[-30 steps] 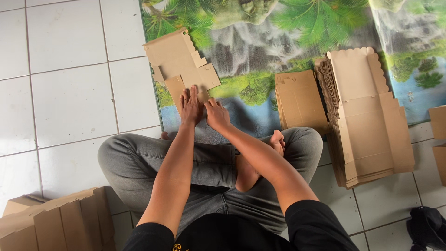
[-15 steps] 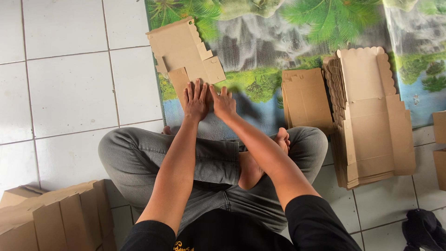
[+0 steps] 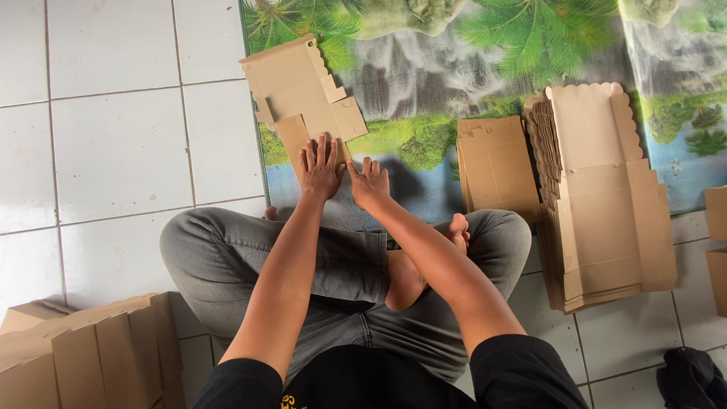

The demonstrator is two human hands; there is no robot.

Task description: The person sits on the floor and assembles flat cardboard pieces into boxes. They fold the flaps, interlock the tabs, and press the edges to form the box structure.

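Your left hand [image 3: 319,168] lies flat, palm down, fingers spread, pressing on the near flap of the blank [image 3: 301,95], a flat cut sheet of brown cardboard. It grips nothing; it only bears down. Your right hand [image 3: 370,184] sits just beside it, also palm down with the fingers loosely spread, its thumb reaching toward the flap's near right edge; most of that hand rests on the mat [image 3: 469,68] rather than on the cardboard, and it holds nothing either. Whether the thumb actually touches the flap, you cannot tell from here.

The blank lies on the mat's left edge, tilted a little, its far corner with a scalloped rim pointing away from you and one corner spilling onto the tiles [image 3: 113,144]. The mat is printed with palms, rocks and water.

Your crossed legs [image 3: 250,257] in grey trousers are just below the hands, a bare foot [image 3: 457,229] showing at your right knee.

To your right, a small stack [image 3: 496,163] of folded cardboard lies on the mat, and beside it a tall pile [image 3: 606,197] of flat blanks with scalloped tops. At your near left stand finished boxes [image 3: 83,356]. A dark cloth [image 3: 693,375] lies at the near right.
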